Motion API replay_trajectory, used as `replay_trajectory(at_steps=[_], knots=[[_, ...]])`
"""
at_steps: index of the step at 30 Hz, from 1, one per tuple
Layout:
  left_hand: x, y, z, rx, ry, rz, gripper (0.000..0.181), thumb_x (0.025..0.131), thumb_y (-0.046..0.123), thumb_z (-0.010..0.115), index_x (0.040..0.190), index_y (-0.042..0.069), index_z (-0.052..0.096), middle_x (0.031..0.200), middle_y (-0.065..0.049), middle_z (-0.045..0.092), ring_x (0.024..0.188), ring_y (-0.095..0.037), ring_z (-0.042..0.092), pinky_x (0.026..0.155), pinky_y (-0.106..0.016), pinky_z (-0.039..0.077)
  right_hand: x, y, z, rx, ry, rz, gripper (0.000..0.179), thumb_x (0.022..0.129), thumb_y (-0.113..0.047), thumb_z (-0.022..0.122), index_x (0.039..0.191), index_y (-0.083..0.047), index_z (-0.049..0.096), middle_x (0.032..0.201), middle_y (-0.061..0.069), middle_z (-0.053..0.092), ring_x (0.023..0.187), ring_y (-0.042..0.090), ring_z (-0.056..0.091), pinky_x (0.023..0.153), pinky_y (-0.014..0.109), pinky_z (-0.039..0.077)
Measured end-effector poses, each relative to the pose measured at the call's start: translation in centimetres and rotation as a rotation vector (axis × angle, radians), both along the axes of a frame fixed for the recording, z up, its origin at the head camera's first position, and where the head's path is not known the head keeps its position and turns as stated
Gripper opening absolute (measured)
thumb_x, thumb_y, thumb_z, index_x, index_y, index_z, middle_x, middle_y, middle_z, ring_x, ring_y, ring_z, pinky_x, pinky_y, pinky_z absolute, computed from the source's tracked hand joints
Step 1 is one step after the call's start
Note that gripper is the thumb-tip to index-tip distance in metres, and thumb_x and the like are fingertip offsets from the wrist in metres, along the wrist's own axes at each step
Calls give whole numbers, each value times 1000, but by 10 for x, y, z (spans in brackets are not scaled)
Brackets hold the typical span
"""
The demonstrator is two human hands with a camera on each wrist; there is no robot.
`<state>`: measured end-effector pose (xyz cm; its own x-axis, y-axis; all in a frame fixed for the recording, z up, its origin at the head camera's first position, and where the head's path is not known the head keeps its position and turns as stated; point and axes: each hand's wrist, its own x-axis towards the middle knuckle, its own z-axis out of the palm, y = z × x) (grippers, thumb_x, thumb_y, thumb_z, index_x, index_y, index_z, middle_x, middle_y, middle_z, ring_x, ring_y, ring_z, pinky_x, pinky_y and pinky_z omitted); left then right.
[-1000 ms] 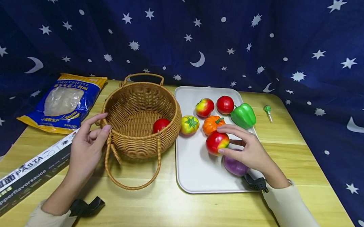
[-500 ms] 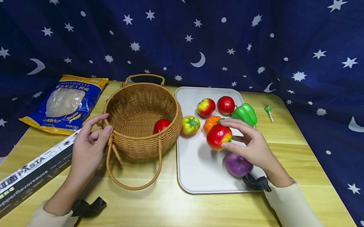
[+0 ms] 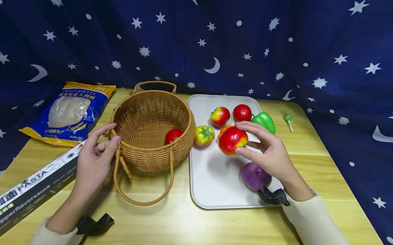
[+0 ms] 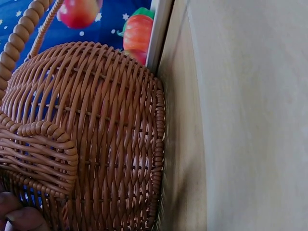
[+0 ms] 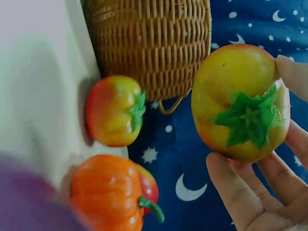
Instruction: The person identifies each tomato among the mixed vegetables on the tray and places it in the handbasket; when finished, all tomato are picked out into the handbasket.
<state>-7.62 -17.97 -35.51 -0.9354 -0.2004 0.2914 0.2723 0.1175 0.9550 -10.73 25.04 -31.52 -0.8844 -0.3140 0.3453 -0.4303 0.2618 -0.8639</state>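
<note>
My right hand (image 3: 269, 153) grips a red-and-yellow toy tomato (image 3: 232, 140) between thumb and fingers, above the white tray (image 3: 210, 189). The right wrist view shows the tomato's green star-shaped leaves facing the camera. With thumb and index finger, my left hand (image 3: 94, 160) pinches the left rim of the wicker basket (image 3: 150, 160). One red round fruit (image 3: 173, 136) lies inside the basket. Below the held tomato sits a round purple toy vegetable (image 3: 255, 176). An orange toy pumpkin (image 5: 108, 190) is partly hidden behind the tomato in the head view.
Also on the tray are a yellow tomato (image 3: 204, 136), a red-yellow one (image 3: 220, 116), a red fruit (image 3: 242, 113) and a green pepper (image 3: 264, 121). A lollipop (image 3: 287, 121) lies to the right. Left of the basket are a pasta bag (image 3: 70, 111) and a long pasta box (image 3: 32, 188).
My right hand has raised the tomato and carried it slightly farther back, covering more of the pumpkin and uncovering the purple vegetable. My left hand stays at the basket rim.
</note>
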Motion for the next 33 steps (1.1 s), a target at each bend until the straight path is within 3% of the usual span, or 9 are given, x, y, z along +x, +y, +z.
replay_trajectory(at_steps=[13, 25, 33], knots=[[0, 0, -1, 3, 6, -2, 38, 103, 14, 62, 141, 9, 59, 54, 0, 37, 42, -11, 28, 39, -33, 18, -10, -38, 26, -171, 22, 57, 53, 84, 10, 78, 135, 0, 64, 140, 16, 57, 130, 31, 53, 92, 33, 54], [-1, -1, 2, -11, 11, 0, 38, 103, 12, 62, 141, 8, 58, 53, 1, 36, 41, -10, 27, 38, -33, 17, -18, -84, 46, -259, 62, 57, 53, 84, 4, 82, 134, -4, 66, 139, 13, 58, 125, 31, 57, 94, 36, 54], [-1, -1, 0, 10, 18, -10, 39, 103, 11, 62, 141, 6, 58, 53, 1, 36, 41, -10, 26, 38, -33, 16, -26, -114, 44, -275, 76, 115, 51, 84, 3, 82, 133, -3, 66, 139, 9, 58, 124, 29, 58, 93, 39, 55]])
